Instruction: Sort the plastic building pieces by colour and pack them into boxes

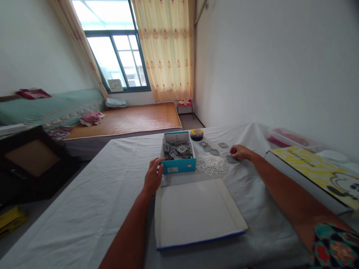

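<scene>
A small blue box (179,166) filled with grey puzzle pieces stands on the white-sheeted table (92,201). My left hand (153,175) grips its near left corner, fingers curled round the edge. To the right lies a heap of pale puzzle pieces (211,163), with a few grey pieces (215,151) scattered behind it. My right hand (240,152) rests on the sheet beside a grey piece (231,159), fingers curled; whether it pinches that piece I cannot make out. A shallow white box lid (196,211) lies open in front of me.
A round yellow and black tin (196,134) sits behind the blue box. A large yellow printed box (316,173) and a clear plastic container (291,139) lie at the right. Beyond the table are a low bed with a bamboo mat (131,118), a window and curtains.
</scene>
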Tool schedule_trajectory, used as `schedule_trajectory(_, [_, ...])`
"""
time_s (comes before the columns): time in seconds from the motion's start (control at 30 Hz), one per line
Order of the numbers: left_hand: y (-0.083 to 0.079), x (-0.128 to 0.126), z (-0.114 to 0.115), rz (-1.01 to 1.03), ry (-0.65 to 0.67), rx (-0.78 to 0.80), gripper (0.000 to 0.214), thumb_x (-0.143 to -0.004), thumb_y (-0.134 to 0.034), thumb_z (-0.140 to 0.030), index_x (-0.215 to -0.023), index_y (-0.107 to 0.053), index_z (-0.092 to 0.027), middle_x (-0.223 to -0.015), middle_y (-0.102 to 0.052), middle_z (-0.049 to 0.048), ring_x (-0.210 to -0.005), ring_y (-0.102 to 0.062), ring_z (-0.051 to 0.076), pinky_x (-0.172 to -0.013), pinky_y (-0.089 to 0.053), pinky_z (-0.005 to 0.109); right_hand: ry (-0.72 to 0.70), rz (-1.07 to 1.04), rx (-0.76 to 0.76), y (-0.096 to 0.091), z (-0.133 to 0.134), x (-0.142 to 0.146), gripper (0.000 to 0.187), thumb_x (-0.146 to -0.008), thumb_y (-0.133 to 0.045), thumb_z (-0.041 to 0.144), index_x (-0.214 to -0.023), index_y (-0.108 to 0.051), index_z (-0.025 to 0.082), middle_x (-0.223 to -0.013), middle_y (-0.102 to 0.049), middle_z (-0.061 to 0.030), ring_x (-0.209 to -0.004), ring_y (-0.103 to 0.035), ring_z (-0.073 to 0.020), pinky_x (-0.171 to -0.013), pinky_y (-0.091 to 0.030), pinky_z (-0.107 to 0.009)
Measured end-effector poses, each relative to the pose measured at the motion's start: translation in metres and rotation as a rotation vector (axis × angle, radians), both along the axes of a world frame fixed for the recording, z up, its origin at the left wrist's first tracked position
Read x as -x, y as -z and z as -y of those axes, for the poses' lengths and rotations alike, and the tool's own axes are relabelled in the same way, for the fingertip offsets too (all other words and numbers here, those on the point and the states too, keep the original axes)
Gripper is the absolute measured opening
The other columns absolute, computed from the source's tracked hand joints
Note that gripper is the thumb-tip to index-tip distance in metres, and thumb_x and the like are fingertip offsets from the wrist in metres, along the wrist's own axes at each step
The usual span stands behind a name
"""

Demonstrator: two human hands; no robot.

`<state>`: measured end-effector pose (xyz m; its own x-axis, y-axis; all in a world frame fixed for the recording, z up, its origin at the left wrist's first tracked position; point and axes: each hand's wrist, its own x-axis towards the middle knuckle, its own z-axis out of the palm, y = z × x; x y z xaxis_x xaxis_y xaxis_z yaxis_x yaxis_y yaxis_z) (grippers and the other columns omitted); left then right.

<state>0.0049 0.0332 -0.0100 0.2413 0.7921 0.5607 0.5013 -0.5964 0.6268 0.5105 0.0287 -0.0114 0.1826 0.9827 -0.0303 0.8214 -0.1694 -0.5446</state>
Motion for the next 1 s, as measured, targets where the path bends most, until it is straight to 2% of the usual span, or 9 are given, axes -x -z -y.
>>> schedule_trajectory(0.1, [0.000,-0.001,0.000,0.004,-0.002,-0.002,0.031,-0.096,-0.039,-0.035,-0.119,-0.055,-0.024,-0.125,-0.050,0.0082,-0.108,-0.057,0.018,-0.081,-0.057,0.031,0.022,0.007,-0.082,-0.020,-0.012,0.026,0.018,-0.062,-0.063,0.017,-0.080,-0.065,0.016,-0.078,-0.071,-0.0054,-0.071,-0.065,-0.0178,-0.063,-0.050,-0.025])
schedule_trajectory(0.17, [0.000,-0.001,0.001,0.005,-0.002,-0.004,0.030,-0.096,-0.039,-0.035,-0.119,-0.055,-0.024,-0.125,-0.050,0.0079,-0.107,-0.057,0.017,-0.081,-0.057,0.030,0.006,-0.029,-0.240,-0.042,-0.023,0.065,0.019,-0.068,-0.061,0.023,-0.086,-0.065,0.017,-0.083,-0.071,-0.0052,-0.072,-0.065,-0.0169,-0.064,-0.050,-0.025])
schedule_trajectory(0.3, [-0.002,-0.001,0.002,0.000,-0.009,-0.004,0.031,-0.096,-0.039,-0.036,-0.119,-0.056,-0.024,-0.124,-0.051,0.0081,-0.106,-0.058,0.018,-0.079,-0.058,0.030,-0.216,-0.094,-0.541,-0.088,-0.053,0.161,0.021,-0.076,-0.060,0.032,-0.089,-0.066,0.017,-0.086,-0.071,-0.0048,-0.079,-0.065,-0.0175,-0.074,-0.051,-0.028])
schedule_trajectory(0.4, [-0.002,0.000,0.003,-0.002,0.003,0.010,0.032,-0.095,-0.039,-0.036,-0.120,-0.055,-0.025,-0.124,-0.050,0.0081,-0.107,-0.057,0.018,-0.079,-0.058,0.031,-0.412,-0.069,-0.543,-0.107,-0.078,0.187,0.034,-0.083,-0.056,0.040,-0.108,-0.065,0.018,-0.107,-0.069,-0.0063,-0.097,-0.064,-0.0191,-0.087,-0.049,-0.033])
schedule_trajectory(0.5, [-0.001,0.000,0.002,0.001,0.014,0.024,0.032,-0.095,-0.039,-0.036,-0.121,-0.054,-0.025,-0.125,-0.050,0.0081,-0.108,-0.057,0.018,-0.080,-0.058,0.031,-0.362,0.104,-0.313,-0.100,-0.092,0.162,0.046,-0.085,-0.057,0.044,-0.124,-0.059,0.021,-0.124,-0.063,-0.0079,-0.109,-0.060,-0.0226,-0.093,-0.047,-0.035])
schedule_trajectory(0.63, [0.002,0.001,-0.001,0.005,0.005,0.016,0.031,-0.095,-0.039,-0.036,-0.121,-0.054,-0.026,-0.126,-0.049,0.0079,-0.107,-0.057,0.018,-0.082,-0.057,0.033,-0.224,0.273,-0.009,-0.061,-0.094,0.121,0.068,-0.063,-0.079,0.047,-0.123,-0.060,0.022,-0.113,-0.068,-0.0138,-0.100,-0.064,-0.0319,-0.084,-0.051,-0.043])
schedule_trajectory(0.73, [0.003,0.000,-0.002,0.000,-0.005,0.016,0.031,-0.095,-0.040,-0.035,-0.121,-0.055,-0.025,-0.127,-0.049,0.0076,-0.107,-0.058,0.017,-0.082,-0.057,0.032,-0.210,0.292,0.051,-0.035,-0.097,0.116,0.081,-0.056,-0.082,0.050,-0.128,-0.057,0.023,-0.112,-0.068,-0.0149,-0.103,-0.063,-0.0334,-0.083,-0.052,-0.045])
schedule_trajectory(0.8, [0.003,0.000,-0.001,-0.006,-0.007,0.018,0.031,-0.095,-0.040,-0.035,-0.121,-0.055,-0.025,-0.126,-0.049,0.0077,-0.107,-0.057,0.017,-0.082,-0.057,0.031,-0.228,0.295,0.076,-0.026,-0.102,0.119,0.078,-0.057,-0.081,0.048,-0.128,-0.058,0.025,-0.116,-0.066,-0.0141,-0.104,-0.063,-0.0329,-0.084,-0.052,-0.045])
schedule_trajectory(1.0, [0.001,0.000,0.000,-0.010,-0.001,0.013,0.030,-0.096,-0.039,-0.034,-0.121,-0.054,-0.025,-0.125,-0.050,0.0074,-0.107,-0.057,0.017,-0.081,-0.057,0.030,-0.236,0.280,0.184,-0.027,-0.112,0.113,0.063,-0.056,-0.079,0.023,-0.117,-0.065,0.023,-0.107,-0.067,-0.0147,-0.078,-0.068,-0.0299,-0.065,-0.056,-0.041])
